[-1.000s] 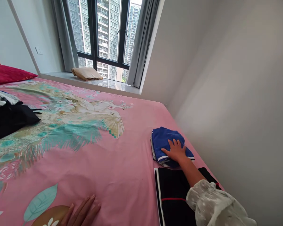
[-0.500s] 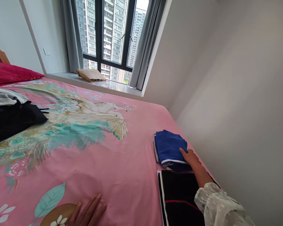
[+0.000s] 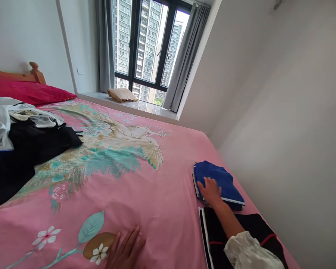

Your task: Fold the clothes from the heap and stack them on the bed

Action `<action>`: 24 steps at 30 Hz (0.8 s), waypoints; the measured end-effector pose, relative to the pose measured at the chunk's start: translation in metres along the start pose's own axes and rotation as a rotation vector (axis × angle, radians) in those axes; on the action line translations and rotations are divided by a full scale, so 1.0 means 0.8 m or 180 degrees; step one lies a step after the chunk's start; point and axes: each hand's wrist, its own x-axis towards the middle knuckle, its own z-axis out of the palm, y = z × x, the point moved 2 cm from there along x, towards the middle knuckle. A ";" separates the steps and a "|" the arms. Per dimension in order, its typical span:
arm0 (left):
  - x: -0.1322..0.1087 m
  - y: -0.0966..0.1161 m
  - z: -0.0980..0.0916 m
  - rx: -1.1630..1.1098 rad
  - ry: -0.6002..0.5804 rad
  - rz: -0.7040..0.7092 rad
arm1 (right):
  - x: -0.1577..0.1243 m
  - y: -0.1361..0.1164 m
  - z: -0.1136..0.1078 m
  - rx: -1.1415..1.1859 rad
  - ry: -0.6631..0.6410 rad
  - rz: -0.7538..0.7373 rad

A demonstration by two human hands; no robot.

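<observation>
My right hand [image 3: 210, 191] is over the near left part of a folded blue garment [image 3: 217, 175], fingers spread; whether it presses on the cloth or hovers just above is hard to tell. The blue garment has a white trim along its near edge and striped layers under its left side. Beneath my right forearm lies a folded black garment [image 3: 252, 224] with red lines and a white edge. Flat on the pink bedsheet [image 3: 168, 201], my left hand [image 3: 126, 248] rests with fingers stretched and nothing in it.
On the left, a loose heap of black clothes [image 3: 42, 145] and white clothes [image 3: 0, 125] lies before a red pillow [image 3: 30, 92]. A tan folded bundle [image 3: 122, 94] sits on the window sill [image 3: 156, 108]. The wall [image 3: 282, 149] borders the bed's right side.
My right hand has moved from the blue garment's right edge to its near left part. The view has turned left, showing more of the clothes heap. My left hand stays flat on the sheet.
</observation>
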 end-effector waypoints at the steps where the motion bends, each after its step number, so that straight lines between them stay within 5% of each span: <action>1: -0.001 0.000 0.000 -0.0050 -0.0041 -0.0043 | -0.025 -0.033 0.009 0.0052 -0.0013 -0.0299; 5: -0.007 0.003 0.002 -0.0368 -0.0207 -0.0312 | -0.149 -0.158 0.076 0.0504 -0.0413 -0.1409; 9: -0.010 0.008 0.001 -0.0812 -0.0410 -0.0574 | -0.244 -0.218 0.118 0.1152 0.0141 -0.1541; 18: -0.006 0.009 -0.031 -0.1393 -0.1004 -0.0920 | -0.355 -0.200 0.134 0.1484 0.0879 -0.1058; 24: -0.088 0.032 -0.085 -0.2459 -0.1148 -0.1054 | -0.369 -0.201 0.144 0.1363 0.1254 -0.1074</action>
